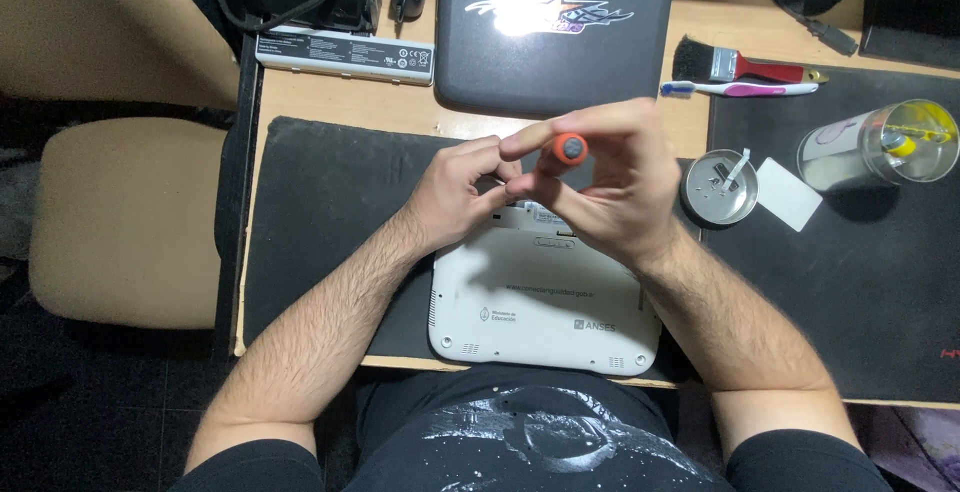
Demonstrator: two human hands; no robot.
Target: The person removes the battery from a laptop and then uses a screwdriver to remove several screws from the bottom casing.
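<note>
A small white laptop (545, 307) lies upside down on a dark mat (330, 212) in front of me. My right hand (610, 187) grips an orange-handled screwdriver (568, 149) upright over the laptop's far edge; I see the handle's grey end cap. My left hand (462, 192) is beside it, fingertips pinched together near the screwdriver's shaft at the laptop's far edge. Whatever the fingers pinch is hidden.
A round metal tin (718, 190) with small parts sits right of my hands, next to a white card (789, 194). A clear cup (880, 144) stands on a black mat. A black laptop (555, 32), a battery bar (345, 55), a brush (745, 65) and a toothbrush (740, 90) lie behind.
</note>
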